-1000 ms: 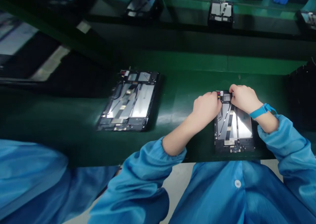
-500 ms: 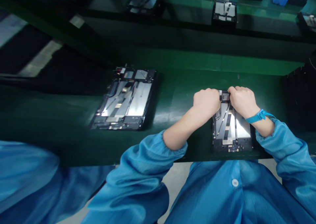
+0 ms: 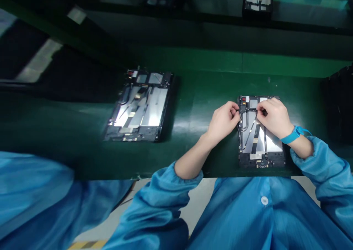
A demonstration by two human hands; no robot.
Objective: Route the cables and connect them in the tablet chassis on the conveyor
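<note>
Tablet chassis (image 3: 260,139) at belt's (image 3: 193,106) near edge, right | left hand (image 3: 223,120), right hand (image 3: 274,115) pinch thin black cable (image 3: 248,111) across its top, drawn back from earlier top-edge grip | second chassis (image 3: 139,108) left, apart
</note>
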